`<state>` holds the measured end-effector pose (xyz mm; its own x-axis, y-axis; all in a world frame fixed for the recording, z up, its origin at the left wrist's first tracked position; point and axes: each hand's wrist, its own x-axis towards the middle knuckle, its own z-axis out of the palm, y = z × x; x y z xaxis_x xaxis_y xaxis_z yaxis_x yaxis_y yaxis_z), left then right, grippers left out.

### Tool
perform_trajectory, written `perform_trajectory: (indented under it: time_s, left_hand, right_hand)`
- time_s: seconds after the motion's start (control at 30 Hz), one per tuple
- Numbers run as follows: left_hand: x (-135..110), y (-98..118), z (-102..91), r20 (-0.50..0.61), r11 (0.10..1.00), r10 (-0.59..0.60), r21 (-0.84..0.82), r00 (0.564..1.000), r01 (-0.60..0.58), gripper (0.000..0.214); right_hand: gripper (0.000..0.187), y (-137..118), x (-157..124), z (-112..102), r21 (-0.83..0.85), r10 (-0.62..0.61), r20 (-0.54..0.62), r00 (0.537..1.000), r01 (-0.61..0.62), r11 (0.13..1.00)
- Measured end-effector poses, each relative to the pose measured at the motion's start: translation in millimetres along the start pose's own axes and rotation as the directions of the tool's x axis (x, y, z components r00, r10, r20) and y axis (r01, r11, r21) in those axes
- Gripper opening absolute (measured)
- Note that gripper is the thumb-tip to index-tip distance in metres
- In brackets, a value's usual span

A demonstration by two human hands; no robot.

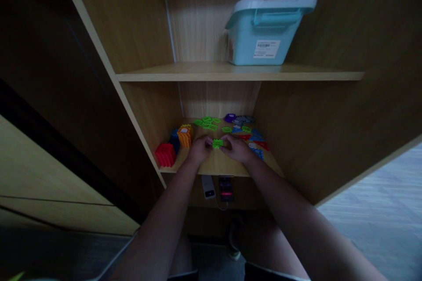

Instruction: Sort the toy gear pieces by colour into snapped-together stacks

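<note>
Between my two hands is a small bright green plastic piece with notched edges [217, 143], held just above the wooden shelf. My left hand [201, 148] pinches its left side. On its right side, the fingers of my right hand [236, 147] are closed in a pinch. A pile of similar green pieces [207, 123] lies further back. Loose green, red and blue pieces [259, 153] are spread beside my right hand. To the left stand stacks of orange pieces [184, 137] and red pieces [165, 155], with dark blue ones partly hidden between them.
A light blue lidded bin [263, 30] stands on the upper shelf [198, 72]. Purple pieces [230, 117] and grey pieces [244, 120] lie at the back right. Below the lower shelf's front edge are a white device [207, 186] and a phone [226, 189] with a cable. Cabinet walls flank both sides.
</note>
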<state>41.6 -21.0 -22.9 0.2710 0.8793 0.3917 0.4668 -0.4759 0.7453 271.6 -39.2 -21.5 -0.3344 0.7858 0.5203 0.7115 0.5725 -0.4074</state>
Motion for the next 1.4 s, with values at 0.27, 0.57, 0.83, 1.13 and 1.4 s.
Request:
perform_trajectory:
  time_s: [0.27,0.57,0.83,1.13,1.4]
  left_hand:
    - [-0.1,1.2,-0.9,-0.009,1.000,-0.010,0.009,1.000,0.010,0.025]
    - [-0.8,4.1,-2.6,-0.026,1.000,-0.011,0.008,1.000,0.011,0.023]
    - [-2.0,4.1,-3.7,-0.018,1.000,-0.015,0.014,1.000,0.015,0.019]
    - [-2.6,4.6,-3.1,0.010,1.000,0.010,0.018,1.000,-0.010,0.017]
    - [-2.9,8.1,-4.4,-0.009,1.000,-0.004,0.028,1.000,0.005,0.014]
  right_hand:
    - [0.027,0.7,0.3,0.5,0.000,0.008,0.005,1.000,-0.008,1.000]
    - [0.027,-3.5,0.2,-2.4,0.005,0.007,0.002,1.000,-0.007,1.000]
    - [0.025,-1.0,0.7,-0.7,-0.039,0.047,-0.015,0.999,-0.047,0.998]
    - [0.027,2.9,1.0,1.1,-0.060,0.049,-0.013,0.999,-0.049,0.997]
    - [0.026,1.2,0.4,-0.7,-0.054,0.038,-0.015,0.999,-0.039,0.998]
